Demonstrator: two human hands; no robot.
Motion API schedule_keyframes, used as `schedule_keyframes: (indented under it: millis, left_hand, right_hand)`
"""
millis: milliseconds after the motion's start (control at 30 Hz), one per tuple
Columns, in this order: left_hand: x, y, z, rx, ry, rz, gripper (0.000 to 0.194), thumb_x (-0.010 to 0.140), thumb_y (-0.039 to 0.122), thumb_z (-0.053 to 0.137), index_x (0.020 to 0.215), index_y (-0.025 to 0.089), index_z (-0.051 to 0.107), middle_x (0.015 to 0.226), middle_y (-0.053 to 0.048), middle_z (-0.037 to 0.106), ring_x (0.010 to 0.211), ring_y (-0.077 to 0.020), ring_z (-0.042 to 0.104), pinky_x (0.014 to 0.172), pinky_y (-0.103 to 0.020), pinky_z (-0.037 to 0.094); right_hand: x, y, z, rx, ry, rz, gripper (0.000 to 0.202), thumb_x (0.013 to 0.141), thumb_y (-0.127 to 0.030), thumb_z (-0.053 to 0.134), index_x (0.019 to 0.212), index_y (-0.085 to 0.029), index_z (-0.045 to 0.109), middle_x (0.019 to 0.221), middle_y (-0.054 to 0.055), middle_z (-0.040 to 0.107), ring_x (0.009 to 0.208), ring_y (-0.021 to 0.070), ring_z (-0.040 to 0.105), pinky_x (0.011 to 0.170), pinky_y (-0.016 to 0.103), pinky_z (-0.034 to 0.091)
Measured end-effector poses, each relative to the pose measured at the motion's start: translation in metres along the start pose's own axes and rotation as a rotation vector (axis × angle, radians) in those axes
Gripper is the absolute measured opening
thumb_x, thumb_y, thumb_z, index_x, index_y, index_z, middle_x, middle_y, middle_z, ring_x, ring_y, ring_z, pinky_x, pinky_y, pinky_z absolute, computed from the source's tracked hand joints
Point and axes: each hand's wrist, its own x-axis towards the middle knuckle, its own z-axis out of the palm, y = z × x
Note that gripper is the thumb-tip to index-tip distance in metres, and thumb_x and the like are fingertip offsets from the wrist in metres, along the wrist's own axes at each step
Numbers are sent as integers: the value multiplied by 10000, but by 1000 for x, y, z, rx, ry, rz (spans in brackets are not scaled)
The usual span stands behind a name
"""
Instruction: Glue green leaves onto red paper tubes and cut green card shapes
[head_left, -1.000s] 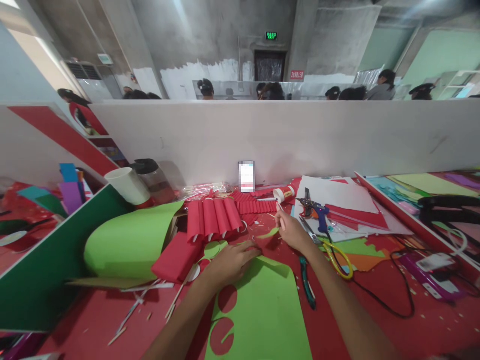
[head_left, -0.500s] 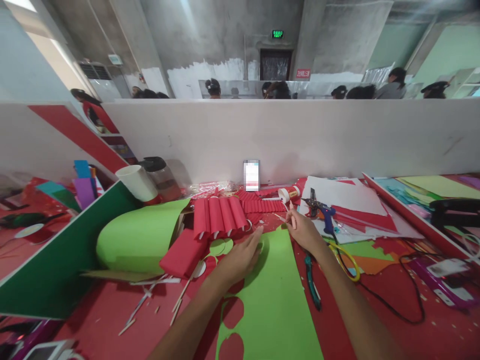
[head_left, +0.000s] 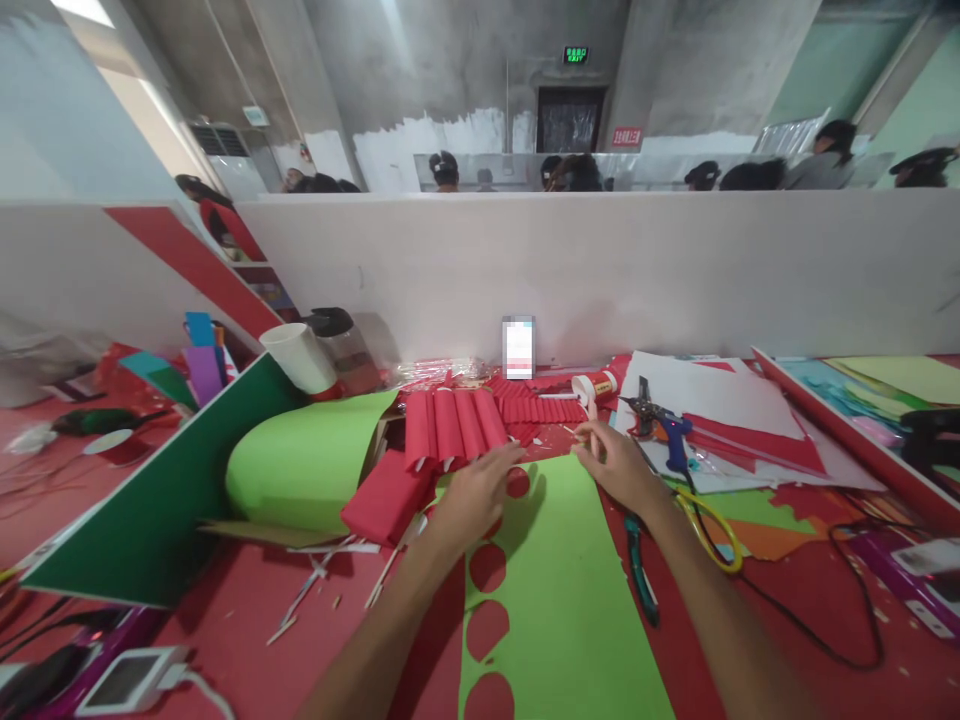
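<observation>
A long green sheet (head_left: 577,580) with round holes along its left edge lies on the red table. My left hand (head_left: 480,492) rests over the sheet's upper left part, fingers stretched out and holding nothing. At the sheet's far right corner is my right hand (head_left: 609,458), its fingers bent together around something too small to make out. Just left of my left hand stand rolled red paper tubes (head_left: 456,425) and a red block (head_left: 386,497). Pleated red paper (head_left: 544,406) lies beyond both hands.
Right of my right hand are a blue glue gun (head_left: 667,425), yellow-handled scissors (head_left: 709,530) and teal pliers (head_left: 641,575). A rolled green sheet (head_left: 300,465) sits at the left by a green board (head_left: 150,510). A phone (head_left: 519,348) leans against the white partition (head_left: 420,270).
The view has turned slightly left. My left hand has shifted over the sheet's left edge, covering the loose green circles, and more holes show below it. My right hand stays near the far corner.
</observation>
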Motion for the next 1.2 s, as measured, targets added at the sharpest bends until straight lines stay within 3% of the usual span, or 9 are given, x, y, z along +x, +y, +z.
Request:
schedule_keyframes:
  millis: [100, 167, 300, 467, 600, 733, 867, 1033, 1200]
  left_hand:
    - [-1, -16, -24, -187, 181, -95, 379, 946, 120, 413, 1260, 208, 606, 1137, -75, 727, 926, -184, 715, 802, -300, 579]
    - [-3, -23, -38, -205, 224, -156, 311, 962, 159, 407, 1187, 196, 619, 1010, -56, 732, 763, -160, 697, 702, -266, 556]
    - [-6, -25, -53, -38, 93, -103, 269, 972, 195, 401, 1087, 201, 645, 1059, -60, 718, 784, -160, 675, 715, -257, 505]
    - [-5, -21, -48, 161, -221, -50, 319, 996, 231, 386, 1188, 234, 641, 1176, -55, 716, 859, -193, 701, 716, -278, 485]
    - [-3, -20, -43, 241, -317, -44, 346, 1008, 248, 376, 1241, 275, 631, 1252, -35, 706, 994, -226, 705, 737, -291, 491]
    - [-3, -23, -41, 274, -348, -80, 367, 1005, 229, 356, 1240, 261, 636, 1270, -38, 702, 999, -230, 708, 745, -298, 503]
    - [-2, -26, -42, 276, -346, -118, 380, 997, 218, 361, 1250, 249, 642, 1287, -56, 694, 1005, -218, 706, 782, -292, 514]
    - [-1, -22, -42, 224, -347, -122, 384, 1007, 252, 362, 1283, 257, 630, 1273, -60, 702, 1023, -230, 703, 797, -295, 517]
    - [-1, -15, -41, 55, -277, -92, 396, 1032, 354, 375, 1382, 278, 545, 1241, -62, 717, 993, -243, 716, 775, -295, 513]
  right_hand:
    - [-1, -5, 8, -39, -103, -60, 256, 859, -331, 705, 1070, -212, 622, 768, 6, 635, 760, 224, 612, 744, 333, 449]
    - [-2, -6, 13, -70, -155, -91, 315, 789, -326, 784, 1044, -222, 631, 827, 20, 660, 860, 256, 618, 812, 378, 428]
    - [-5, -7, 19, -118, -212, -118, 366, 731, -321, 847, 1015, -231, 633, 1000, 62, 687, 1037, 308, 593, 912, 452, 375]
    - [-5, -8, 18, -142, -247, -127, 324, 765, -305, 830, 1007, -234, 627, 1046, 72, 680, 1081, 305, 578, 965, 470, 344]
    - [-6, -13, 15, -125, -264, -134, 306, 784, -286, 811, 1017, -239, 619, 1038, 56, 688, 1080, 297, 578, 986, 465, 335]
    - [-6, -15, 9, -85, -257, -124, 247, 821, -219, 748, 1026, -236, 612, 958, 37, 677, 1056, 285, 585, 969, 442, 348]
    - [-5, -13, -1, -25, -255, -105, 210, 837, -169, 692, 1022, -224, 612, 786, -13, 601, 838, 218, 595, 863, 362, 401]
    - [-6, -13, -12, 75, -248, -63, 131, 882, -216, 628, 1011, -236, 615, 660, -66, 445, 596, 151, 491, 594, 240, 370]
    - [-8, -13, -17, 152, -226, -49, 117, 910, -297, 597, 1011, -243, 618, 642, -71, 421, 560, 142, 459, 567, 234, 371]
